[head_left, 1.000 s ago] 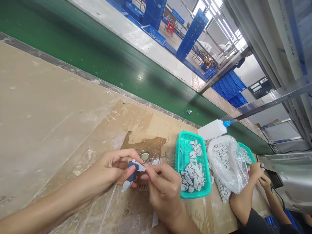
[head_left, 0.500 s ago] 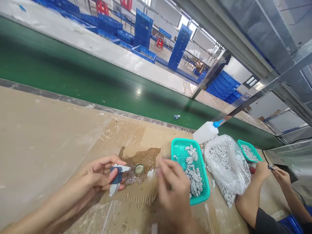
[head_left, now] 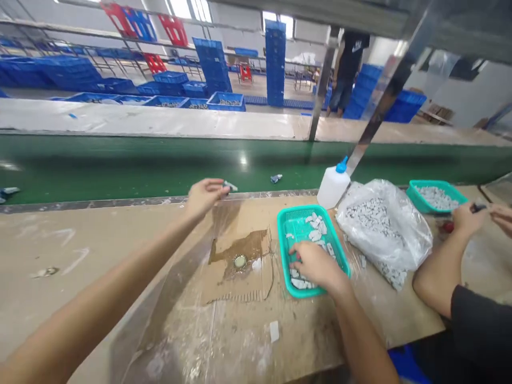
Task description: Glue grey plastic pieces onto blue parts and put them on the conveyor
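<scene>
My left hand [head_left: 208, 196] is stretched forward over the table's far edge by the green belt [head_left: 172, 168], its fingers pinching a small grey and dark part [head_left: 229, 186]. My right hand [head_left: 316, 263] reaches into the green basket [head_left: 282, 250], fingertips down among grey pieces [head_left: 318, 226]; whether it grips one is hidden. Between my hands, a small round cap [head_left: 240, 261] holding liquid sits on a wet, torn cardboard piece [head_left: 236, 285].
A white bottle [head_left: 333, 186] with a blue tip and a plastic bag of pieces [head_left: 384, 226] stand right of the basket. Another person's hands [head_left: 470, 218] work at the far right near a second green basket [head_left: 424, 201]. A loose part [head_left: 276, 178] lies on the belt.
The view has levelled and turned. My left hand has moved forward from beside the cap to the belt edge with its part. My right hand has gone into the green basket.
</scene>
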